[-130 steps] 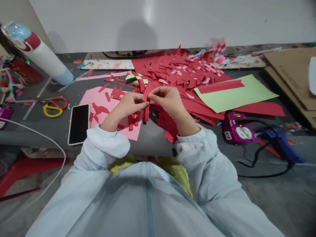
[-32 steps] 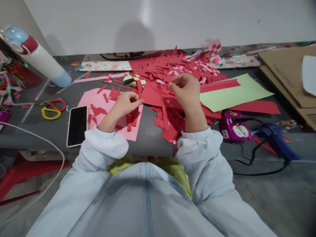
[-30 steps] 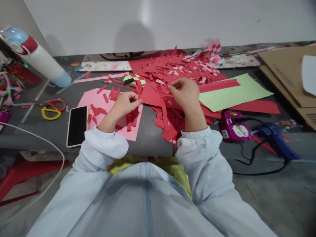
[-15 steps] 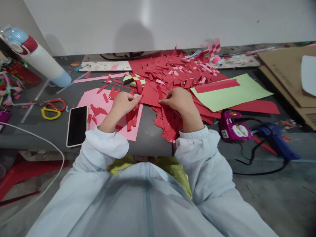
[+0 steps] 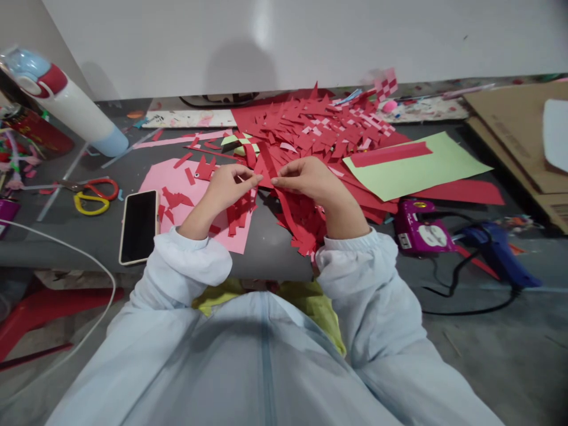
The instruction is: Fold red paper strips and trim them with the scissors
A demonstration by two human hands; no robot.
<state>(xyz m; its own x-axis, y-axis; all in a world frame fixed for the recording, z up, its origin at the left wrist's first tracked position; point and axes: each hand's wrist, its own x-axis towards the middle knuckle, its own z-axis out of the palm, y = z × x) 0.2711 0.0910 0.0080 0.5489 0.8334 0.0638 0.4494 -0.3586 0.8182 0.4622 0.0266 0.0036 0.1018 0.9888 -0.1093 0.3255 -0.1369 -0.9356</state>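
Note:
My left hand (image 5: 231,184) is closed in a pinch at a piece of red paper (image 5: 262,168) between the two hands. Opposite it, my right hand (image 5: 308,177) pinches a red paper strip (image 5: 288,213) that slants down toward the table edge. The fingertips of both hands are close together, a small gap apart. Beneath the left wrist lies a pink paper sheet (image 5: 242,236) with red cut pieces (image 5: 175,198) on it. Behind the hands spreads a pile of red and pink-checked paper strips (image 5: 319,121).
Left of the hands are a phone (image 5: 139,228), scissors (image 5: 93,198) and a white bottle (image 5: 82,109). To the right lie a pale green sheet (image 5: 417,168), a purple box (image 5: 421,228), a blue glue gun (image 5: 501,251) with its cord, and cardboard (image 5: 510,124).
My right hand has moved left toward my left hand, which has shifted slightly right. The red paper between them has turned, and a strip now slants upward between the fingertips.

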